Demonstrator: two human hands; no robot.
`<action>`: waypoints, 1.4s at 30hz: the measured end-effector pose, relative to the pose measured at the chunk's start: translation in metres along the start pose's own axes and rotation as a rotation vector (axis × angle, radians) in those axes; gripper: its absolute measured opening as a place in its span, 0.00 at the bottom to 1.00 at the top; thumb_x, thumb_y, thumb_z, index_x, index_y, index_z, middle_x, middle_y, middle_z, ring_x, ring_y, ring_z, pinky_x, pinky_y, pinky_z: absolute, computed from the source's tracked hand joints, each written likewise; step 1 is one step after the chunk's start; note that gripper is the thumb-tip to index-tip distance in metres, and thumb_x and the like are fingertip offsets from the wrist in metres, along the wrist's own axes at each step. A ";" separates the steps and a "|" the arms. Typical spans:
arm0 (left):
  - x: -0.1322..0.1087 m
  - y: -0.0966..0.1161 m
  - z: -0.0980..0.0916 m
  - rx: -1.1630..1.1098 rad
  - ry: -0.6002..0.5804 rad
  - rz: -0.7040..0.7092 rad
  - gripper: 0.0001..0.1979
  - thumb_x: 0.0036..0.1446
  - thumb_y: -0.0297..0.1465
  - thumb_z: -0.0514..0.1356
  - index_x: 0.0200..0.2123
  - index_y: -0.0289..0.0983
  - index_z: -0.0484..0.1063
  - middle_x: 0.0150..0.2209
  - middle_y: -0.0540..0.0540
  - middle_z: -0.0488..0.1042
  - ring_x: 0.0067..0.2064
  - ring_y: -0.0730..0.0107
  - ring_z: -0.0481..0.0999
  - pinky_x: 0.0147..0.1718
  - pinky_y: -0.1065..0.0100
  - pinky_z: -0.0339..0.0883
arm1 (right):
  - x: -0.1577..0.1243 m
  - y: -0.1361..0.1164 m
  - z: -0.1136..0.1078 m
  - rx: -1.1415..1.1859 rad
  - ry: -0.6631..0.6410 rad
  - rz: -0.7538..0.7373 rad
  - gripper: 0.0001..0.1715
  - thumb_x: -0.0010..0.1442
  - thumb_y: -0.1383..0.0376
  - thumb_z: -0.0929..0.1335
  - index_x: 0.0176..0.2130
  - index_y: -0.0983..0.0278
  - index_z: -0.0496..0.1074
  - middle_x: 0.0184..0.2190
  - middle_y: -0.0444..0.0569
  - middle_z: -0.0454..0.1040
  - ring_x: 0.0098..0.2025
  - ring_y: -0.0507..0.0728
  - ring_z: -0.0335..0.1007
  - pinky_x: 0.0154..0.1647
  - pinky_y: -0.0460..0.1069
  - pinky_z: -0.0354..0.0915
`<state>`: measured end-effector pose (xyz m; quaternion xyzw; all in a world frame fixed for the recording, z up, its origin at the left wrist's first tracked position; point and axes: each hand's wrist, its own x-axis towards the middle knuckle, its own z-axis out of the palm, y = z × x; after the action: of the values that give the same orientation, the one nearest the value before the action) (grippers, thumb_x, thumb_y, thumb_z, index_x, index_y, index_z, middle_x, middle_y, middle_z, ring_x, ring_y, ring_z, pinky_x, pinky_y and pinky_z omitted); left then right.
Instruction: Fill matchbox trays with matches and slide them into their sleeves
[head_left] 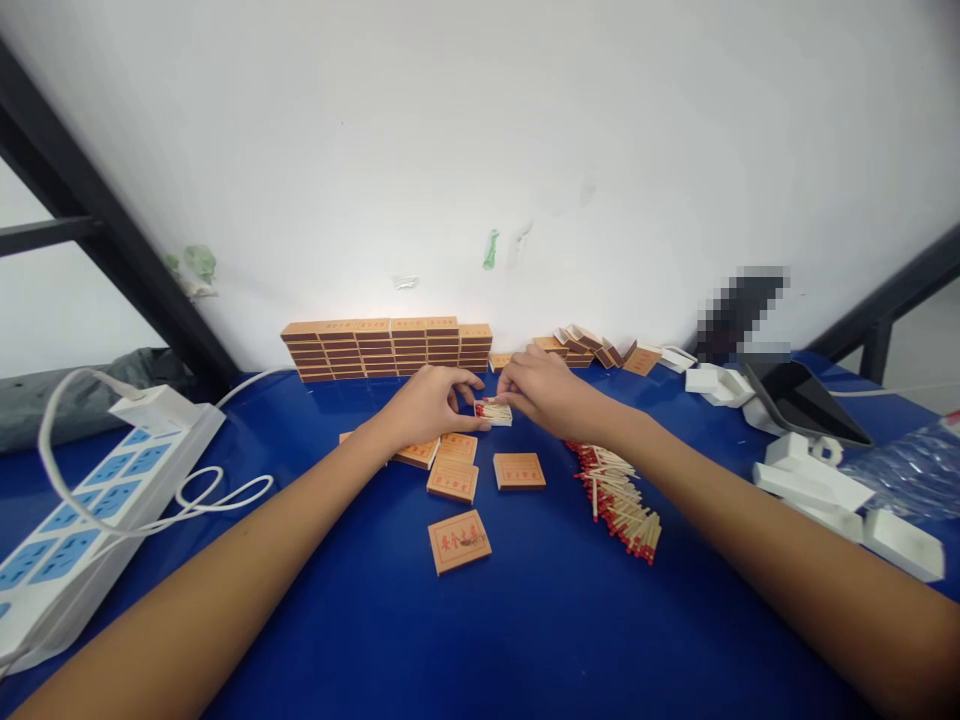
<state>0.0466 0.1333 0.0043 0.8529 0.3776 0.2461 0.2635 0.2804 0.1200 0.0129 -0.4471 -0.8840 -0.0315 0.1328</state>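
Observation:
A small white tray [501, 421] holding red-tipped matches lies on the blue table, between my hands. My left hand [436, 405] grips its left end between thumb and fingers. My right hand [541, 388] is at the tray's upper right, its thumb and fingertips pinched together over the matches; whatever lies between them is too small to make out. Right of the tray, a long pile of loose matches [616, 500] lies partly beneath my right forearm. Several orange matchboxes lie nearer to me, one [519, 471] just below the tray and another [460, 542] nearest the front.
Stacked matchboxes [390, 350] line the wall, with a looser heap [589, 347] to their right. White trays [814, 480], a black-screened device [806, 400] and a clear plastic bottle [911, 465] sit at right. A power strip [97, 520] with white cables occupies the left.

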 end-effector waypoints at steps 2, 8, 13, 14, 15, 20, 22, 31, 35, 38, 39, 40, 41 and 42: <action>0.000 0.000 0.000 0.008 -0.003 0.008 0.24 0.51 0.40 0.77 0.49 0.38 0.81 0.39 0.46 0.85 0.34 0.66 0.80 0.35 0.64 0.72 | -0.001 -0.009 -0.001 0.015 -0.015 -0.021 0.08 0.72 0.64 0.67 0.39 0.62 0.76 0.44 0.57 0.79 0.50 0.66 0.68 0.50 0.57 0.60; 0.001 0.002 -0.001 0.026 0.001 0.007 0.21 0.50 0.39 0.78 0.46 0.38 0.83 0.36 0.47 0.85 0.33 0.66 0.80 0.34 0.65 0.70 | 0.000 -0.008 -0.002 0.090 -0.028 -0.012 0.08 0.70 0.65 0.69 0.36 0.61 0.76 0.39 0.54 0.78 0.48 0.64 0.68 0.49 0.56 0.60; 0.000 0.006 -0.002 0.051 -0.007 0.009 0.17 0.51 0.40 0.77 0.42 0.39 0.85 0.31 0.48 0.83 0.31 0.67 0.78 0.31 0.66 0.67 | 0.001 -0.006 -0.002 0.143 0.031 -0.017 0.06 0.69 0.65 0.70 0.38 0.62 0.77 0.37 0.52 0.76 0.45 0.62 0.67 0.48 0.55 0.60; 0.000 0.007 -0.002 0.054 -0.012 0.009 0.15 0.52 0.40 0.76 0.41 0.39 0.85 0.31 0.49 0.83 0.30 0.67 0.77 0.31 0.66 0.66 | 0.001 -0.007 -0.002 0.160 0.024 -0.023 0.06 0.69 0.65 0.70 0.38 0.62 0.77 0.37 0.52 0.76 0.45 0.62 0.67 0.48 0.55 0.60; 0.000 0.007 -0.003 0.056 -0.015 0.008 0.14 0.53 0.40 0.76 0.40 0.39 0.86 0.30 0.49 0.82 0.30 0.67 0.77 0.30 0.66 0.65 | 0.001 -0.007 -0.002 0.177 0.014 -0.028 0.07 0.69 0.64 0.70 0.37 0.62 0.77 0.37 0.52 0.76 0.45 0.62 0.67 0.48 0.54 0.60; 0.000 0.007 -0.002 0.061 -0.010 -0.003 0.16 0.52 0.40 0.77 0.41 0.38 0.86 0.31 0.47 0.83 0.32 0.65 0.78 0.32 0.65 0.66 | 0.002 0.004 -0.005 0.185 0.049 -0.009 0.06 0.67 0.64 0.71 0.36 0.62 0.77 0.36 0.51 0.75 0.43 0.61 0.67 0.48 0.55 0.60; 0.000 0.005 -0.002 0.059 -0.006 -0.006 0.18 0.51 0.41 0.77 0.42 0.39 0.85 0.34 0.46 0.84 0.33 0.64 0.79 0.33 0.65 0.68 | 0.002 0.015 -0.007 0.120 0.084 0.017 0.08 0.68 0.63 0.69 0.37 0.62 0.77 0.35 0.51 0.76 0.42 0.62 0.67 0.48 0.56 0.59; 0.000 0.003 -0.002 0.076 -0.014 0.016 0.15 0.52 0.41 0.76 0.40 0.39 0.86 0.36 0.45 0.83 0.35 0.64 0.78 0.34 0.64 0.68 | 0.004 0.030 0.006 -0.328 0.029 0.065 0.20 0.71 0.65 0.66 0.59 0.64 0.76 0.61 0.61 0.76 0.58 0.74 0.63 0.59 0.67 0.54; 0.000 0.002 -0.002 0.070 -0.011 0.018 0.15 0.52 0.41 0.76 0.40 0.39 0.85 0.36 0.45 0.83 0.35 0.64 0.78 0.34 0.64 0.68 | 0.006 0.025 0.010 -0.339 -0.042 0.078 0.19 0.72 0.65 0.65 0.58 0.67 0.76 0.57 0.61 0.79 0.58 0.73 0.64 0.58 0.64 0.56; 0.000 0.002 -0.002 0.068 -0.013 0.018 0.15 0.53 0.40 0.76 0.41 0.39 0.85 0.36 0.46 0.83 0.36 0.64 0.78 0.34 0.64 0.68 | 0.007 0.027 0.009 -0.305 -0.047 0.079 0.17 0.71 0.62 0.67 0.54 0.67 0.77 0.52 0.62 0.80 0.55 0.73 0.65 0.57 0.63 0.57; 0.000 0.003 -0.002 0.069 -0.013 0.018 0.15 0.53 0.40 0.76 0.41 0.38 0.85 0.36 0.46 0.83 0.35 0.64 0.78 0.34 0.64 0.68 | 0.008 0.028 0.009 -0.290 -0.030 0.079 0.17 0.71 0.61 0.67 0.54 0.67 0.77 0.52 0.62 0.80 0.56 0.73 0.65 0.57 0.64 0.58; -0.001 0.003 -0.002 0.070 -0.013 0.020 0.15 0.52 0.40 0.76 0.41 0.38 0.85 0.36 0.46 0.83 0.35 0.64 0.78 0.34 0.65 0.68 | 0.009 0.029 0.009 -0.275 -0.006 0.079 0.18 0.71 0.61 0.67 0.55 0.66 0.76 0.53 0.62 0.80 0.56 0.73 0.65 0.58 0.65 0.57; -0.001 0.004 -0.003 0.072 -0.013 0.021 0.15 0.53 0.40 0.76 0.40 0.39 0.85 0.36 0.46 0.83 0.35 0.65 0.78 0.34 0.65 0.68 | 0.010 0.029 0.009 -0.262 0.017 0.080 0.18 0.71 0.61 0.67 0.56 0.65 0.76 0.55 0.61 0.79 0.57 0.74 0.65 0.58 0.66 0.57; -0.001 0.004 -0.003 0.074 -0.011 0.023 0.14 0.53 0.39 0.75 0.40 0.39 0.85 0.35 0.46 0.82 0.35 0.65 0.78 0.34 0.65 0.68 | 0.011 0.029 0.010 -0.254 0.035 0.082 0.18 0.72 0.61 0.66 0.57 0.64 0.75 0.56 0.61 0.79 0.58 0.74 0.64 0.59 0.66 0.57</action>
<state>0.0466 0.1311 0.0090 0.8677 0.3753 0.2300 0.2310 0.2954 0.1478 0.0039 -0.4954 -0.8515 -0.1455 0.0916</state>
